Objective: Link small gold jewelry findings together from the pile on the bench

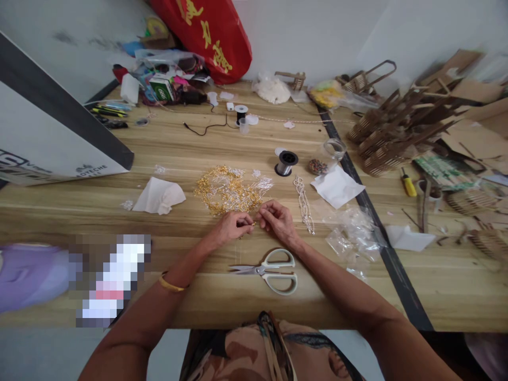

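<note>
My left hand (233, 226) pinches a small gold piece (254, 224), perhaps a bead, between thumb and fingertips. Close beside it my right hand (278, 218) is closed in a pinch; whatever it holds is too small to make out. Just beyond both hands lies a loose pile of gold and silver beads (224, 191), with thin silver pins (265, 184) at its right side. Scissors with pale handles (264, 270) rest on the table in front of my wrists, blades pointing left. A silver bead chain (304, 205) lies to the right of my right hand.
Beyond the beads stands a wire spool (286, 163). A jar (332, 152) lies on its side near white paper (337, 186) and clear plastic bags (355, 238). Crumpled tissue (160, 196) lies left. Woven baskets (381, 140) crowd the right; a large box (59, 121) stands left.
</note>
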Tool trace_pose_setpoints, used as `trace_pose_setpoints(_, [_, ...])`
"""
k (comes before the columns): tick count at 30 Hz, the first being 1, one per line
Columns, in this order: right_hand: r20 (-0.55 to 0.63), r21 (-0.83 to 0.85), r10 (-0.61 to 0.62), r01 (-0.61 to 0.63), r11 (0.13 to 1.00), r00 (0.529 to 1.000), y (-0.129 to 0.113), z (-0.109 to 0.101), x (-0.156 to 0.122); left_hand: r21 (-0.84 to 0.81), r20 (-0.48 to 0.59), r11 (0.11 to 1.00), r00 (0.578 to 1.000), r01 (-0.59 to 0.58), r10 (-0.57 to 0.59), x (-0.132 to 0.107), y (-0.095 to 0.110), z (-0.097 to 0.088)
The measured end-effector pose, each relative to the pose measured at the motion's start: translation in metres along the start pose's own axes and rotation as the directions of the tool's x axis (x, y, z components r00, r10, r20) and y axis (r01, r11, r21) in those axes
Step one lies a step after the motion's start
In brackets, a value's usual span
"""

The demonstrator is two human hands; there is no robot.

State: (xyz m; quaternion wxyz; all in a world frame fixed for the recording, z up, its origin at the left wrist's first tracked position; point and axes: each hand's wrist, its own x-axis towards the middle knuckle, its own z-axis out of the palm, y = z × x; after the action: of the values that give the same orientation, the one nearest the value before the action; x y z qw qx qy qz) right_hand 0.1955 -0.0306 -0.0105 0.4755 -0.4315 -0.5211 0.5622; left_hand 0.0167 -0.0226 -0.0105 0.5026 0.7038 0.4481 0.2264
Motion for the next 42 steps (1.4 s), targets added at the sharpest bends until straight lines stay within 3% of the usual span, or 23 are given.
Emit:
trace_pose_setpoints(14, [0.049, 0.064, 0.018, -0.021, 0.998, 0.999, 0.005, -0.002, 0.001, 0.304, -0.008, 0.951, 0.998, -0.053, 0.059, -0.004, 0.014, -0.007])
trace_pose_setpoints(27, [0.119, -0.027, -0.017, 0.021, 0.999, 0.993, 0.006, -0.002, -0.001, 0.268, 0.015, 0.960, 0.996, -0.084, 0.083, -0.004, -0.002, -0.013])
trace_pose_setpoints(38, [0.158, -0.144, -0.052, 0.075, 0.987, 0.986, 0.010, -0.004, -0.001, 0.417, 0.078, 0.901, 0.992, -0.124, 0.100, -0.008, 0.005, -0.022])
trace_pose_setpoints(42, [0.187, -0.191, -0.061, 0.097, 0.977, 0.981, 0.010, -0.005, -0.002, 0.341, -0.003, 0.936, 0.996, -0.088, 0.095, -0.006, 0.005, -0.019])
